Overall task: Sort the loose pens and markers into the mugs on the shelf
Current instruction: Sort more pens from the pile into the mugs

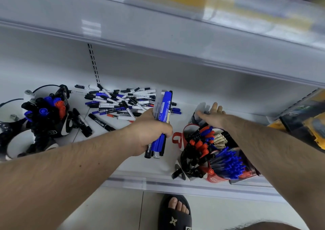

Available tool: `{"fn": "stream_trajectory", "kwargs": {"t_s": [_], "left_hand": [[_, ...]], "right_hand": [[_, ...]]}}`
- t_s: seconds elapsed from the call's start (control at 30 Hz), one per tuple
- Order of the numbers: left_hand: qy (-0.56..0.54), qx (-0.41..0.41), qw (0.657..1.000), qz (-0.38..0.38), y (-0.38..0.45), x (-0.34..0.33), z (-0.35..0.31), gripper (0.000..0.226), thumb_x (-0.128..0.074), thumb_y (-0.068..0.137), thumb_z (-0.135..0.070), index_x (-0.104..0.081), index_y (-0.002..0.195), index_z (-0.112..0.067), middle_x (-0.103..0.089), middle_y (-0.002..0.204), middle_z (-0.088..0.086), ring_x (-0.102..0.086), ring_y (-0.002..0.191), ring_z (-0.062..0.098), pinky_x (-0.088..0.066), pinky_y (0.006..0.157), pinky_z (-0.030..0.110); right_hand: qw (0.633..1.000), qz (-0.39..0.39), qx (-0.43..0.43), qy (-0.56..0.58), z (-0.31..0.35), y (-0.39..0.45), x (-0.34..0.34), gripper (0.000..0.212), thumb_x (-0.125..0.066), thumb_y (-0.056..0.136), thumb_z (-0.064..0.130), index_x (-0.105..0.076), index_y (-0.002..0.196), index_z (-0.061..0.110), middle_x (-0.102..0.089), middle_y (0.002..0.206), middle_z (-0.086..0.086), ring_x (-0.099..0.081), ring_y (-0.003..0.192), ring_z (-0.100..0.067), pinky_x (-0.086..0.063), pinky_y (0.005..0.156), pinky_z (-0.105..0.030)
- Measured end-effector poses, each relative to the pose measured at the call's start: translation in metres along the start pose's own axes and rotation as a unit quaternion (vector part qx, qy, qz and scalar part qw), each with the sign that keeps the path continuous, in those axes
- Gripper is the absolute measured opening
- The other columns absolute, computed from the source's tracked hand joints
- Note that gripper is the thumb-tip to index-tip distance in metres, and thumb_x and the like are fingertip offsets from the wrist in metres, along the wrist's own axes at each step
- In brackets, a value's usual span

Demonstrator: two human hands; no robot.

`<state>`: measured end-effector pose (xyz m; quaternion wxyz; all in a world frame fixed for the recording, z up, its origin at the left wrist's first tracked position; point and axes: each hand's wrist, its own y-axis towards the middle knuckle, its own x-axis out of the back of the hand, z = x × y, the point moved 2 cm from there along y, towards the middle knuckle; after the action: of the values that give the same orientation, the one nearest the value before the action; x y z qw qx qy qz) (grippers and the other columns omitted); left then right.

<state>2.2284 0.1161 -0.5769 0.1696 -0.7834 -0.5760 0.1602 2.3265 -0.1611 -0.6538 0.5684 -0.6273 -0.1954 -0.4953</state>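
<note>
Left hand [151,133] is clenched around a bundle of plastic markers, a fat blue one foremost [162,113], held above the middle of the white metal shelf [158,166]. Long axes run roughly front to back, caps toward the back wall. Right hand [212,116] is spread and holds nothing, reaching over the red mugs crammed with red, blue and black pens [209,152] at the shelf's right front edge. Loose heap of slim white-barrelled pens [123,101] lies mid-shelf toward the back. Likely light, stiff, smooth-sided; a mid-barrel grip should keep them from sliding or fanning.
</note>
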Motion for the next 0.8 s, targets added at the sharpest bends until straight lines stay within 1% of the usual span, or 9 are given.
{"fn": "stream_trajectory", "kwargs": {"t_s": [0.1,0.2,0.27,0.33,0.4,0.47,0.53,0.67,0.8], "left_hand": [[0.002,0.0,1.0,-0.003,0.002,0.001,0.002,0.03,-0.066,0.074,0.01,-0.052,0.086,-0.013,-0.054,0.084,0.011,-0.055,0.081,0.024,-0.049,0.074,0.036],[0.013,0.004,1.0,-0.008,0.007,0.003,0.005,0.031,-0.067,0.071,0.009,-0.053,0.087,-0.013,-0.055,0.086,0.013,-0.055,0.081,0.026,-0.049,0.075,0.038],[0.02,0.006,1.0,-0.008,0.01,0.004,0.007,0.03,-0.068,0.07,0.008,-0.053,0.086,-0.013,-0.055,0.085,0.013,-0.055,0.08,0.027,-0.048,0.075,0.039],[0.026,0.01,1.0,-0.01,0.014,0.004,0.01,0.03,-0.068,0.07,0.007,-0.053,0.086,-0.012,-0.055,0.086,0.013,-0.054,0.08,0.027,-0.048,0.076,0.04],[0.029,0.016,0.999,-0.007,0.016,0.003,0.012,0.03,-0.069,0.07,0.007,-0.054,0.089,-0.011,-0.055,0.088,0.013,-0.055,0.082,0.027,-0.048,0.076,0.039],[0.025,0.022,0.999,-0.002,0.017,0.0,0.014,0.03,-0.07,0.069,0.005,-0.054,0.089,-0.011,-0.055,0.089,0.013,-0.055,0.082,0.026,-0.049,0.074,0.037],[0.02,0.029,0.999,-0.003,0.016,-0.001,0.014,0.035,-0.072,0.061,-0.001,-0.053,0.089,-0.012,-0.054,0.087,0.013,-0.054,0.08,0.026,-0.049,0.072,0.037],[0.019,0.039,0.999,-0.004,0.014,0.0,0.013,0.043,-0.069,0.048,-0.009,-0.052,0.088,-0.013,-0.053,0.083,0.011,-0.053,0.077,0.025,-0.048,0.069,0.036],[0.029,0.042,0.999,-0.013,0.015,0.007,0.016,0.03,-0.07,0.068,0.006,-0.053,0.088,-0.01,-0.055,0.077,0.009,-0.053,0.074,0.025,-0.047,0.069,0.035]], "right_hand": [[0.999,0.003,0.019,-0.041,-0.008,0.007,0.0,0.104,-0.023,0.082,0.085,0.014,0.155,0.019,0.015,0.164,-0.005,0.004,0.151,-0.025,-0.002,0.119,-0.058],[0.994,-0.023,-0.001,-0.104,-0.019,0.007,0.011,0.105,-0.016,0.082,0.085,0.002,0.156,0.013,-0.009,0.164,-0.008,-0.011,0.15,-0.026,-0.005,0.119,-0.057],[0.982,-0.116,0.023,-0.149,-0.016,0.004,0.021,0.098,-0.016,0.087,0.08,-0.001,0.155,0.012,-0.008,0.163,-0.012,-0.013,0.15,-0.028,-0.005,0.118,-0.059],[0.949,-0.205,0.133,-0.202,0.001,0.001,0.024,0.086,-0.023,0.089,0.075,-0.011,0.155,0.021,-0.014,0.162,-0.012,-0.022,0.147,-0.03,-0.012,0.117,-0.06],[0.928,-0.181,0.217,-0.242,0.022,0.001,0.016,0.075,-0.033,0.088,0.073,-0.018,0.152,0.036,-0.012,0.162,-0.008,-0.02,0.147,-0.031,-0.014,0.116,-0.062],[0.931,-0.118,0.217,-0.269,0.031,0.007,0.005,0.067,-0.037,0.088,0.072,-0.029,0.148,0.044,-0.009,0.163,-0.005,-0.012,0.148,-0.031,-0.011,0.114,-0.063],[0.931,-0.101,0.202,-0.288,0.029,0.012,0.0,0.05,-0.041,0.092,0.064,-0.05,0.135,0.041,-0.02,0.16,-0.003,-0.016,0.146,-0.028,-0.013,0.112,-0.062],[0.941,-0.19,0.193,-0.2,0.01,0.015,0.01,0.032,-0.044,0.093,0.022,-0.065,0.116,0.026,-0.057,0.119,0.0,-0.043,0.122,-0.023,-0.033,0.104,-0.044],[0.962,-0.215,0.151,-0.075,-0.011,0.015,0.01,0.04,-0.041,0.092,0.012,-0.058,0.128,0.018,-0.058,0.126,-0.007,-0.044,0.125,-0.025,-0.04,0.105,-0.042]]}}
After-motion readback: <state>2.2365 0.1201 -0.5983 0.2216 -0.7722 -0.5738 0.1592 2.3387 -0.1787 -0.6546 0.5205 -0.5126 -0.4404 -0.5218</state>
